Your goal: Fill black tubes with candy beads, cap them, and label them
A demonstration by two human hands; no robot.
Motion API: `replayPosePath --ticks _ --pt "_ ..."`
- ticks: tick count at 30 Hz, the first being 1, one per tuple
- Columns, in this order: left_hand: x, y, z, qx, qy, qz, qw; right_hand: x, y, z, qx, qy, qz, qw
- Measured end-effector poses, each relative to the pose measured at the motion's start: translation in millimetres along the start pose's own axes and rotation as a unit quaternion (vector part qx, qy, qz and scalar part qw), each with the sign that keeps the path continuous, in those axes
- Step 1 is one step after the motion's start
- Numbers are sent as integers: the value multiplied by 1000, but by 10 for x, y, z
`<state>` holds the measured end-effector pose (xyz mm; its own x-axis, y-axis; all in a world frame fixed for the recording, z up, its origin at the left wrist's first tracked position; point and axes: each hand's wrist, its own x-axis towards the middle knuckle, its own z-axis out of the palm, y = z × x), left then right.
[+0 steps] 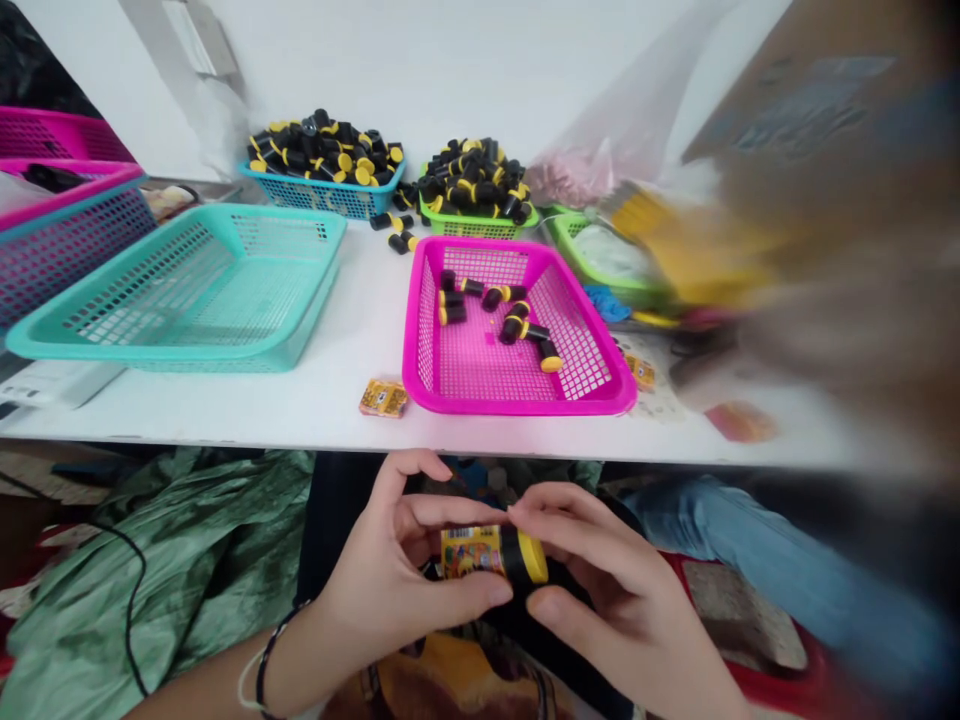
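Observation:
My left hand (409, 560) grips a small black cylindrical container with a yellow cap (534, 556). It lies sideways between the thumb and fingers, capped end to the right. A yellow printed label (471, 552) covers part of its side. My right hand (611, 590) curls around the capped end, its index fingertip at the container's upper edge and its thumb by the lower edge. Just beyond my hands, a pink basket (521, 405) on the table holds several similar black containers (515, 322). A small stack of yellow printed labels (383, 398) lies left of that basket.
A turquoise basket (180, 355) stands at left on the white table (360, 320). At the back, a blue basket (330, 200) and a green basket (480, 228) are heaped with black-and-yellow containers. A blurred person in jeans (765, 560) sits at right, near a cardboard box (810, 110).

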<state>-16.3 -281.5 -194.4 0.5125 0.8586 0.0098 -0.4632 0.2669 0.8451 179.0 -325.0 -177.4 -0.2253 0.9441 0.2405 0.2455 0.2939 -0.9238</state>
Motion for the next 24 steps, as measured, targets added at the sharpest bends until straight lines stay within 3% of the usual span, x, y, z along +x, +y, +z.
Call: replayPosePath --ticks 3,6,12,17,24 --pt "45 -13 -7 20 20 37 999 -21 53 77 82 61 17 995" --pt "79 -37 -22 -18 1 5 1000 -27 52 123 78 103 8 992" --pt "78 -92 -9 -93 -30 -7 995 -27 15 90 -55 107 -86 989" --pt "83 -138 8 -138 -12 -26 990 -72 4 136 -247 92 -153 952" --pt "102 -145 84 -159 41 -10 986 -70 104 354 -276 129 -175 936"
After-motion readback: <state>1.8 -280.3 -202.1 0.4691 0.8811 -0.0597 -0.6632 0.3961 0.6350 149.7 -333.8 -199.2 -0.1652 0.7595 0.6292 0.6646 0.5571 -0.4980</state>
